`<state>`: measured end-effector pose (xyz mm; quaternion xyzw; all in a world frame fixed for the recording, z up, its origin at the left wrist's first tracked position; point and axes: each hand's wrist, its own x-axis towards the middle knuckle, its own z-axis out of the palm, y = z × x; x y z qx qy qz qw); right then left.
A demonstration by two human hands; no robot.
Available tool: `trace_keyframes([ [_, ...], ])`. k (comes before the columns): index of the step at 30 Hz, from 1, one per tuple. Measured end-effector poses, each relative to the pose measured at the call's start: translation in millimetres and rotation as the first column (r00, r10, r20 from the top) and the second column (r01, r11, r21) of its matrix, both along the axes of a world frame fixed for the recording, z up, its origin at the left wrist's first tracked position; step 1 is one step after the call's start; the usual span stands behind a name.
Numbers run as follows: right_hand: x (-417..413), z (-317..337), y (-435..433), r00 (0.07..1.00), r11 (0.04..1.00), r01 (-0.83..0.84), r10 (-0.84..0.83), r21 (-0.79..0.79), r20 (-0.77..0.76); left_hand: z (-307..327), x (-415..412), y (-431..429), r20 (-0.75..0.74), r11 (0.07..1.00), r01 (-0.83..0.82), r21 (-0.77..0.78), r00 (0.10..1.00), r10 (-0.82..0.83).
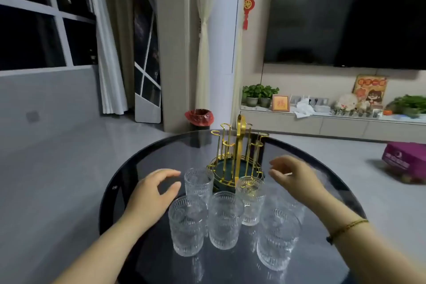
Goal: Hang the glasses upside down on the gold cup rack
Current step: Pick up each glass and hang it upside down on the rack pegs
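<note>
The gold cup rack [238, 157] stands on a dark green round base near the middle of a round dark glass table [143, 159]; its hooks hold nothing. Several clear ribbed glasses stand upright in front of it: one at the back left [198, 183], one at the back right [250, 200], one in the middle [224, 219], one at the front left [187, 226], one at the front right [277, 237]. My left hand [154, 193] hovers open just left of the back left glass. My right hand [295, 176] hovers open, blurred, right of the rack.
Beyond the table is grey floor with a red-lined bin [199, 117], a leaning mirror [147, 62] and a purple box [404, 157] at the right. A low cabinet [322, 124] with plants and trinkets runs under a wall TV [350, 14].
</note>
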<state>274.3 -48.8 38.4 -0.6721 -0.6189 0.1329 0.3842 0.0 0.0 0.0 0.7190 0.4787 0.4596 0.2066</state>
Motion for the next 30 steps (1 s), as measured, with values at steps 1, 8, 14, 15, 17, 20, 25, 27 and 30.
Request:
trace_keyframes([
  [1,-4.7,-8.3,-9.9,0.999,1.000,0.019,-0.019,0.017,-0.027,-4.9,-0.8,-9.5,-0.002,1.000,-0.004,-0.013,1.000,0.004],
  [8,-18.1,-80.9,-67.0,0.956,0.943,0.253,-0.208,0.219,-0.209,-64.9,3.0,-48.0,-0.060,0.999,-0.014,0.038,0.998,0.016],
  [14,-23.7,-143.7,-77.3,0.903,0.964,0.253,-0.204,0.083,-0.377,-103.5,-4.2,-49.8,-0.113,0.980,-0.134,-0.147,0.987,0.117],
  [15,-24.2,-148.5,-74.5,0.902,0.973,0.226,-0.192,0.044,-0.387,-108.1,-7.4,-46.3,-0.166,0.973,-0.157,-0.169,0.978,0.129],
  [17,-23.5,-154.0,-68.7,0.906,0.977,0.215,-0.203,-0.011,-0.371,-116.3,-13.1,-39.5,-0.278,0.961,-0.190,-0.199,0.952,0.131],
  [20,-21.4,-154.6,-60.3,0.910,0.961,0.262,-0.276,-0.089,-0.310,-123.9,-15.2,-31.1,-0.444,0.967,-0.180,-0.183,0.892,0.082],
  [25,-23.1,-157.5,-54.7,0.918,0.939,0.319,-0.340,-0.130,-0.204,-124.2,-11.8,-27.7,-0.551,0.967,-0.189,-0.169,0.832,0.066],
  [27,-21.6,-156.8,-56.3,0.909,0.942,0.320,-0.335,-0.102,-0.246,-123.0,-10.1,-27.9,-0.566,0.968,-0.179,-0.174,0.823,0.051],
  [30,-21.4,-156.0,-60.5,0.887,0.958,0.278,-0.284,-0.068,-0.365,-122.0,-14.2,-29.4,-0.566,0.964,-0.169,-0.204,0.824,0.024],
])
